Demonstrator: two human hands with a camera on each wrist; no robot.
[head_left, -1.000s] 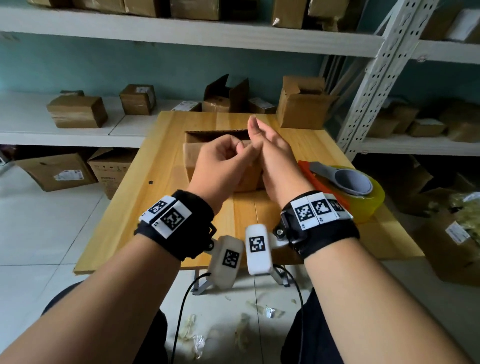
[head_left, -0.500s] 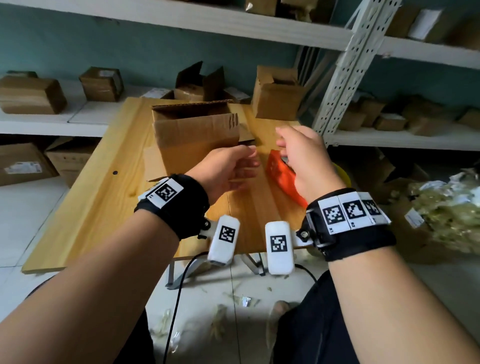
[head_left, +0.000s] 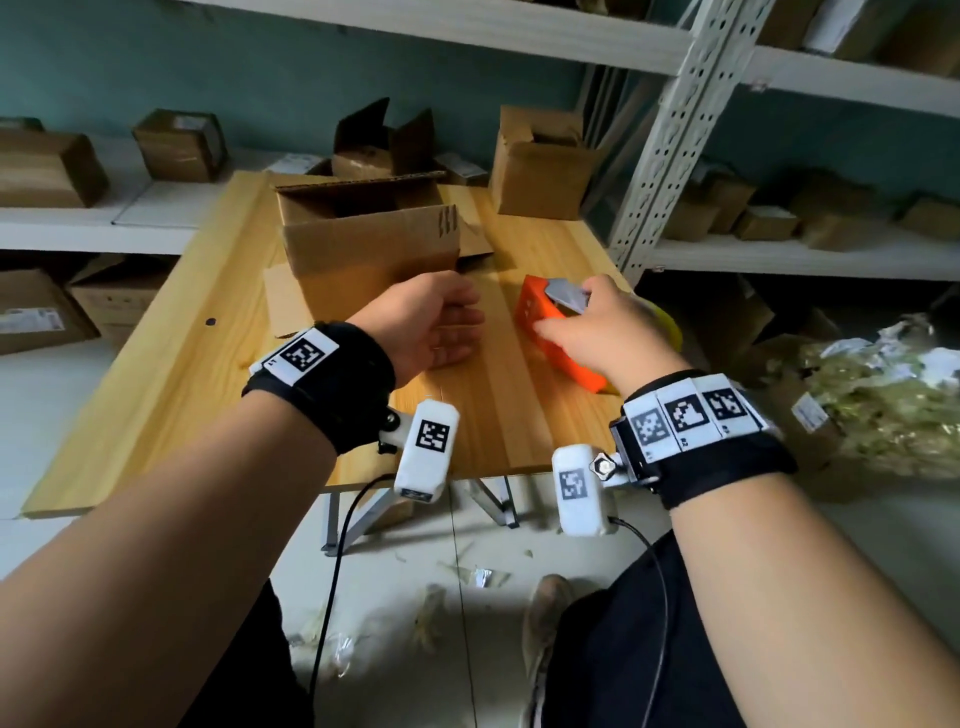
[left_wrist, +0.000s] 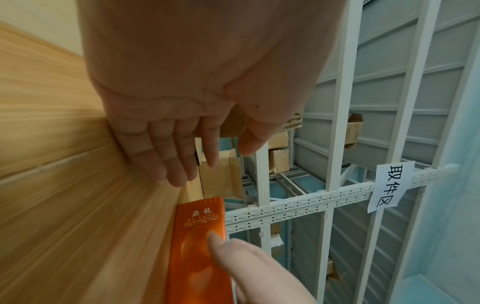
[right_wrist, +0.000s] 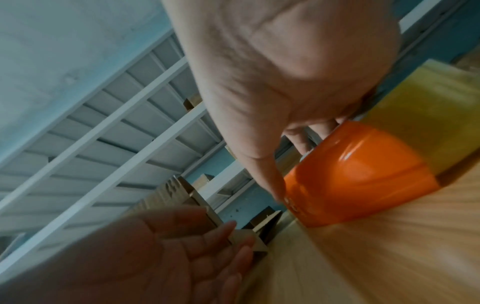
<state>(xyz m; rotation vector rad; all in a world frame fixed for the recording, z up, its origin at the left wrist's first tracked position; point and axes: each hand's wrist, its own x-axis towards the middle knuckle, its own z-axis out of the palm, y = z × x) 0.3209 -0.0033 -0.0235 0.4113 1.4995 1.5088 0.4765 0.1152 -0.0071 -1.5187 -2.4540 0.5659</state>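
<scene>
While our right hand (head_left: 608, 332) clasps the orange tape dispenser (head_left: 535, 309) at the right edge of the table (head_left: 208, 364), our left hand (head_left: 441, 322) hovers relaxed and empty beside the open box (head_left: 363, 244). A shallow grip may let the tape dispenser slide off that edge.

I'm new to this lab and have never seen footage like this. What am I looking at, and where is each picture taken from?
There is no machine here, only a person's two bare hands, with a small camera strapped to each wrist. The wide picture comes from a head-worn camera looking down. The other two pictures look along each hand. On the wooden table stand an open cardboard box and an orange tape dispenser. The right hand grips the tape dispenser. The left hand is relaxed near the box and holds nothing.
</scene>
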